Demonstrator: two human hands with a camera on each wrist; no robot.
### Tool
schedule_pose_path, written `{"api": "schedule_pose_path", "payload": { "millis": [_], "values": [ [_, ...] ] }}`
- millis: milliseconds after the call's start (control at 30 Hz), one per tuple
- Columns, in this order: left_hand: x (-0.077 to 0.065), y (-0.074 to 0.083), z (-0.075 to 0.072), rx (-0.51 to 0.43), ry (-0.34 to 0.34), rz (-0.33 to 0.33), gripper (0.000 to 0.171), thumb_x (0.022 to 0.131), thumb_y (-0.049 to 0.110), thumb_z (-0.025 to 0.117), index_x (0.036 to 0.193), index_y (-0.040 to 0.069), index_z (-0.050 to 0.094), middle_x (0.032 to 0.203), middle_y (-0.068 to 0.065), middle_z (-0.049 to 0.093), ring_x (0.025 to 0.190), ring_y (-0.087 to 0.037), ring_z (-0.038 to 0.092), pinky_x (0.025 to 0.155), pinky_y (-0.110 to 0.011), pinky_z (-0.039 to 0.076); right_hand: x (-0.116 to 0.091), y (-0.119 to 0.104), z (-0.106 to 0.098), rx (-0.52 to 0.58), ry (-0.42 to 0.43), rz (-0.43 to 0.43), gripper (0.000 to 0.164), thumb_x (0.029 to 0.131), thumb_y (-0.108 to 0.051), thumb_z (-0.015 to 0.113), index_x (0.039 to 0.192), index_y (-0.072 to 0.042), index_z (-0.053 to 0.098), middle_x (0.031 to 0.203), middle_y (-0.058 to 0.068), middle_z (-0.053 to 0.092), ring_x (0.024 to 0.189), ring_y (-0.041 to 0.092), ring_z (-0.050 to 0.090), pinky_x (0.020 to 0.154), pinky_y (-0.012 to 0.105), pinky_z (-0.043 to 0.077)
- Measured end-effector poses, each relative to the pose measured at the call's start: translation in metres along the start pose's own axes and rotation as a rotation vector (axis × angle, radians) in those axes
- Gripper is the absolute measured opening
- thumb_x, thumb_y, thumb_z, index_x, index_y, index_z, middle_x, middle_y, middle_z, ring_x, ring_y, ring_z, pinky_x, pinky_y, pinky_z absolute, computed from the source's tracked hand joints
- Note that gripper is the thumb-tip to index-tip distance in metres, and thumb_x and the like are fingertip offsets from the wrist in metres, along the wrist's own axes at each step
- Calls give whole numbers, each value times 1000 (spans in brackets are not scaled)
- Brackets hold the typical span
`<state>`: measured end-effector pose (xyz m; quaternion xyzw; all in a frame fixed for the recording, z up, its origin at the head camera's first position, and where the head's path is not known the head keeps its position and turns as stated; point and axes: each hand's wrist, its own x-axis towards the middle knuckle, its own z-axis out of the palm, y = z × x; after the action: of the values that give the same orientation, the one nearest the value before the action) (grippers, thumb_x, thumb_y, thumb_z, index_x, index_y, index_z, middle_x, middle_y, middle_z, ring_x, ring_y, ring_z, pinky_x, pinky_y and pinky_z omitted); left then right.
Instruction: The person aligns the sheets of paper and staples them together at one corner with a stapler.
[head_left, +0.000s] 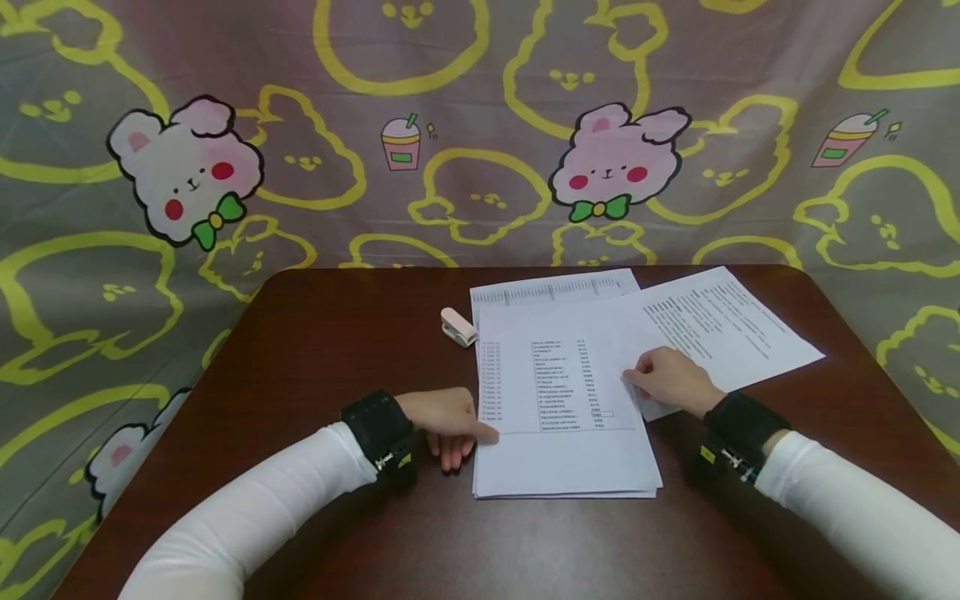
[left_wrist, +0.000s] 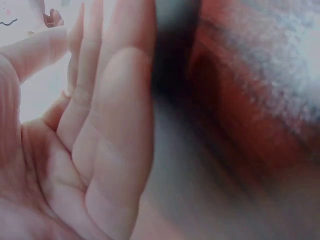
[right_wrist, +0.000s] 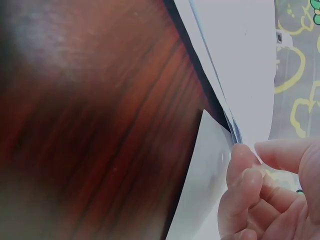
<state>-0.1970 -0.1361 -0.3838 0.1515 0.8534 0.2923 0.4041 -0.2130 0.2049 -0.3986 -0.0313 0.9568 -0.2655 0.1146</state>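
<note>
A stack of printed sheets (head_left: pixel 566 462) lies upright before me in the head view, the top one bearing rows of text. At its right edge my right hand (head_left: pixel 671 377) pinches the paper between thumb and forefinger. The right wrist view shows the sheets' edges (right_wrist: pixel 220 95) meeting the fingertips of this hand (right_wrist: pixel 270 195). My left hand (head_left: pixel 442 412) is at the stack's lower left, one extended digit touching the top sheet near its edge. Its other fingers hang beside the paper; in the left wrist view this hand (left_wrist: pixel 107 130) has mostly straight fingers.
A small pale pink stapler (head_left: pixel 458 327) lies against the stack's upper left. Another printed sheet (head_left: pixel 750 350) slants out to the right, partly beneath the stack. The dark wooden table (head_left: pixel 337 333) ends at a patterned cloth (head_left: pixel 480 108) behind.
</note>
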Motion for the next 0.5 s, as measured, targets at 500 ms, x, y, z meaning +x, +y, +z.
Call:
{"api": "schedule_pose_path", "payload": {
  "millis": [500],
  "values": [
    [6,12,-12,-46,85,97,46,96,34,61,68,-1,70,60,-12,66,45,-16,61,40,-20,36,-12,27,-25,73,27,1,27,97,-26,60,99,1,65,75,7,63,62,22,55,58,31,45]
  ]
}}
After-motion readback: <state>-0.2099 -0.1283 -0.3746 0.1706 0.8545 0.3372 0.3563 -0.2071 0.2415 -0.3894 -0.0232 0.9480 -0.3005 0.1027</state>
